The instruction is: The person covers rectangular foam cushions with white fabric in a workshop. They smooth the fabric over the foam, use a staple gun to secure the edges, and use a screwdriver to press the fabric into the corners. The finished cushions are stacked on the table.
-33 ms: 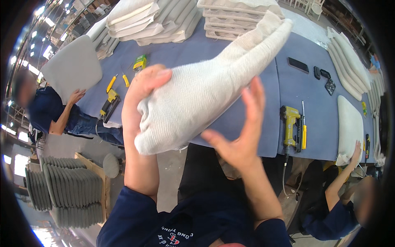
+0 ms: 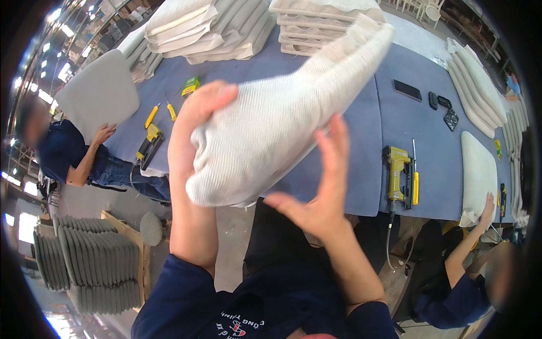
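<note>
A cushion wrapped in off-white ribbed fabric is held up and tilted in front of me, its narrower far end pointing to the upper right. My left hand grips its near left end, the thumb on top and the other fingers hidden behind the fabric. Below its right edge, my right hand is spread with thumb and fingers apart. Its fingertips are close to the cushion's edge; whether they touch it I cannot tell. The blue-grey covered table lies beneath.
Nail guns lie on both sides, with a yellow-handled screwdriver by the right one. Farther back are a phone, a green box and cushion stacks. Co-workers handle cushions at left and right.
The cushion's far end has shifted slightly to the left. My right hand has moved a little left and stays spread; my left hand keeps its grip.
</note>
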{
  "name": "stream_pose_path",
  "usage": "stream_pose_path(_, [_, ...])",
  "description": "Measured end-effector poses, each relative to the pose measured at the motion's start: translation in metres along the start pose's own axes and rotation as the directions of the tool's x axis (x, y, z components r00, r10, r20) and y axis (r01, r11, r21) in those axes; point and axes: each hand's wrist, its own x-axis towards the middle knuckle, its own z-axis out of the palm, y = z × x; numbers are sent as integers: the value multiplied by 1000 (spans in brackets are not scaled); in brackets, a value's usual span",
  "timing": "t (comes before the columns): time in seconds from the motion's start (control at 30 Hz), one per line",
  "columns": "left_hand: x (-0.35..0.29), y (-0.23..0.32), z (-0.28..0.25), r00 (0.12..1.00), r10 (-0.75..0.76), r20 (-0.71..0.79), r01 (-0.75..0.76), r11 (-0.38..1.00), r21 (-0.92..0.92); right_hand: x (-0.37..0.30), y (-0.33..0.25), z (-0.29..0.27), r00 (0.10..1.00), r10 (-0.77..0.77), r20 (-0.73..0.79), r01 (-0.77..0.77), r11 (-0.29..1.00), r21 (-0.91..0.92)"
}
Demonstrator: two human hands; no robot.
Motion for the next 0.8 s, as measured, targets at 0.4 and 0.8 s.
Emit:
stream_pose_path(0.4, [-6,-19,-6,775,203,599,-326,939,105,-55,-30,-77,927,368,72,-359,926,-114])
stream_pose_path(0.8, [34,60,5,323,-281,904,-946,-125,299,-125,-25,-135,960,214,180,-216,976,-11])
